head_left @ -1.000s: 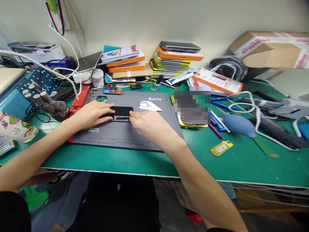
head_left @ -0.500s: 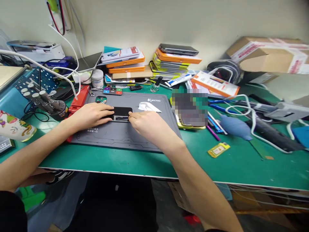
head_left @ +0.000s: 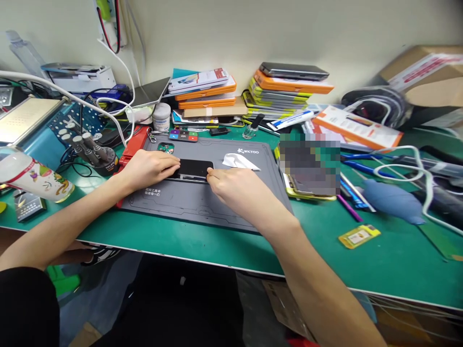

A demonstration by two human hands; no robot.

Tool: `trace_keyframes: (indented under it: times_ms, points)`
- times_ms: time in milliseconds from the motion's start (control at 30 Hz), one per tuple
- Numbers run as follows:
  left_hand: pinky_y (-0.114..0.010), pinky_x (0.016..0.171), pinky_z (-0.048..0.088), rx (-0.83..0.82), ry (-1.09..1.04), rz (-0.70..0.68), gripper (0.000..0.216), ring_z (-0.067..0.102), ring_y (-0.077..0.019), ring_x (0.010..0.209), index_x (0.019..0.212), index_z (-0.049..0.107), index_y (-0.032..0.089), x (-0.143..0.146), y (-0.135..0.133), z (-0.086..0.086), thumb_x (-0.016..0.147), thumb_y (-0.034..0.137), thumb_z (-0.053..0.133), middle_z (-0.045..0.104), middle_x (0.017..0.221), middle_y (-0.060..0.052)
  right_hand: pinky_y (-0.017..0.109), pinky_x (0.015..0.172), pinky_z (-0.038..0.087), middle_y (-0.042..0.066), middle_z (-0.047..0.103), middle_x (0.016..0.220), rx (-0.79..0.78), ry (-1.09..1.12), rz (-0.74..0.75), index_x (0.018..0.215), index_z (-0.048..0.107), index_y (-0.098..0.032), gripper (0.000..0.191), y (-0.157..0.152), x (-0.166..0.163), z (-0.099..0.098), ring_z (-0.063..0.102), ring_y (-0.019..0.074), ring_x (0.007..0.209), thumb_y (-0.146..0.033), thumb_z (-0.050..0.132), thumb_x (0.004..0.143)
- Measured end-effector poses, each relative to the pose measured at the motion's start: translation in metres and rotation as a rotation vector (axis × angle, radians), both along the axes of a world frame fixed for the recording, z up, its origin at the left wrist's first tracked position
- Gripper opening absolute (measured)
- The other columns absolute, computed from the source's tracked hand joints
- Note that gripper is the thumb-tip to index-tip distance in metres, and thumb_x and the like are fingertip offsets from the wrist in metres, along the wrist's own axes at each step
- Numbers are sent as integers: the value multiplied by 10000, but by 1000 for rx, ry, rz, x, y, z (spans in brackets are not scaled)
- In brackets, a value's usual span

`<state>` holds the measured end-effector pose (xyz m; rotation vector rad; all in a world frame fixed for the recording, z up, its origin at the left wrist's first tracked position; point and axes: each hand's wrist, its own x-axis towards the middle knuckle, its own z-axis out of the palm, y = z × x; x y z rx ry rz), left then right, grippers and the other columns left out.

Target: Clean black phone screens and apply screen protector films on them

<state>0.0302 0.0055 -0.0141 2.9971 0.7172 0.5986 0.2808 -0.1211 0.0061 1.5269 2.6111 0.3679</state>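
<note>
- Hidden: the left end of the phone (head_left: 193, 167), under the fingers of the left hand (head_left: 150, 168); its right end, partly behind the right hand (head_left: 235, 182). A pixelated item (head_left: 311, 166) lies beside the mat (head_left: 202, 205).
- Phone: black, glossy, on the mat; a pale strip along the near side, perhaps a reflection.
- Hands: apart, one at each end; firmness of hold cannot be told.
- Lettering: "WKTOO", white, mat's upper right.

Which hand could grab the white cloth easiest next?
Probably the right hand: it's close beside the white cloth, with fingertips at the nearer end of the smartphone. The left hand is farther away, at the smartphone's other end.
</note>
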Motion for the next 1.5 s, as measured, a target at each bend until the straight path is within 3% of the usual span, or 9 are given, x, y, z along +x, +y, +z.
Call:
trace_keyframes:
  times_ms: [167, 333, 600, 1067, 1367, 1500]
  points:
    - [-308, 935, 619, 23, 60, -27, 381, 796, -212, 1139, 1117, 827, 224, 0, 0, 1, 1108, 403, 491, 833, 1204, -29, 357, 650, 440, 169, 814, 1054, 41, -13, 30, 1107, 758, -68, 309, 0, 3, -4, 768, 249, 829, 42, 506, 967]
    - [-327, 935, 614, 36, 115, -60, 397, 782, -222, 1171, 1124, 816, 225, 0, 0, 4, 1114, 410, 465, 825, 1234, -37, 362, 625, 431, 140, 809, 991, 54, -1, 36, 1000, 757, -104, 293, 1, 4, -6, 749, 232, 754, 47, 511, 951]
    - [-328, 873, 584, 31, 165, -84, 402, 753, -262, 1211, 1171, 780, 220, -2, -1, 7, 1042, 564, 618, 796, 1295, -87, 368, 616, 396, 146, 805, 944, 67, 4, 30, 1004, 756, -80, 294, 1, 4, -6, 753, 236, 762, 11, 476, 1007]
    - [-336, 869, 580, 98, 243, -133, 392, 749, -264, 1181, 1208, 757, 194, -4, 1, 13, 1064, 520, 594, 791, 1273, -109, 355, 599, 315, 108, 777, 867, 60, 47, 26, 901, 720, -125, 312, 2, 5, -7, 680, 198, 687, -23, 456, 1034]
    - [-366, 1172, 519, -134, 238, -203, 334, 610, -258, 1444, 1294, 758, 249, -15, 16, 25, 1012, 414, 690, 730, 1432, -54, 352, 625, 336, 134, 791, 926, -1, 78, 4, 936, 730, -102, 272, 1, 6, -3, 699, 210, 727, -40, 484, 1035]
    - [-339, 1126, 539, -232, 256, -173, 370, 638, -248, 1409, 1342, 739, 277, -15, 15, 28, 999, 408, 693, 707, 1468, -32, 353, 627, 329, 133, 791, 908, 0, 87, -7, 951, 735, -101, 284, 1, 6, -4, 689, 203, 717, -39, 471, 1037]
